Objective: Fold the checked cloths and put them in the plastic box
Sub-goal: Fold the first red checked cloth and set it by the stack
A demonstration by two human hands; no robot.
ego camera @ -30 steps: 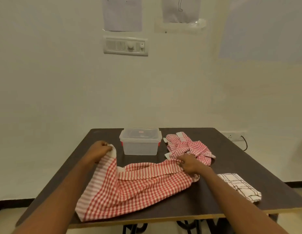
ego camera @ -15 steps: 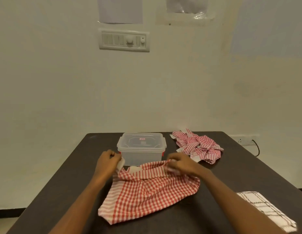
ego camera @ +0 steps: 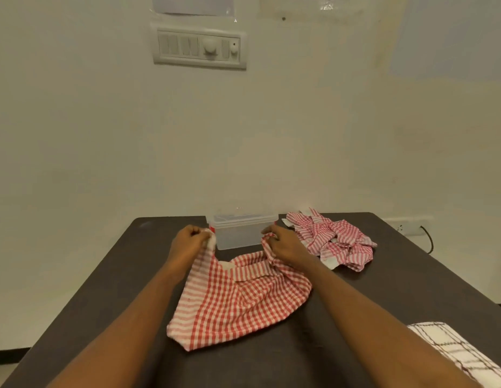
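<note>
Two corners of a red checked cloth [ego camera: 238, 301] at frame centre are pinched, one in the left hand [ego camera: 189, 242], one in the right hand [ego camera: 285, 245], each grip closed. Behind stands the plastic box [ego camera: 239, 233]; right, a crumpled cloth [ego camera: 333, 239] lies on the table [ego camera: 103, 289].

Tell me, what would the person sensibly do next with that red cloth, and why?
Probably draw both pinched corners apart to straighten the top edge. The left hand and right hand each grip a corner of the red checked cloth, which sags, rumpled, on the table.
</note>
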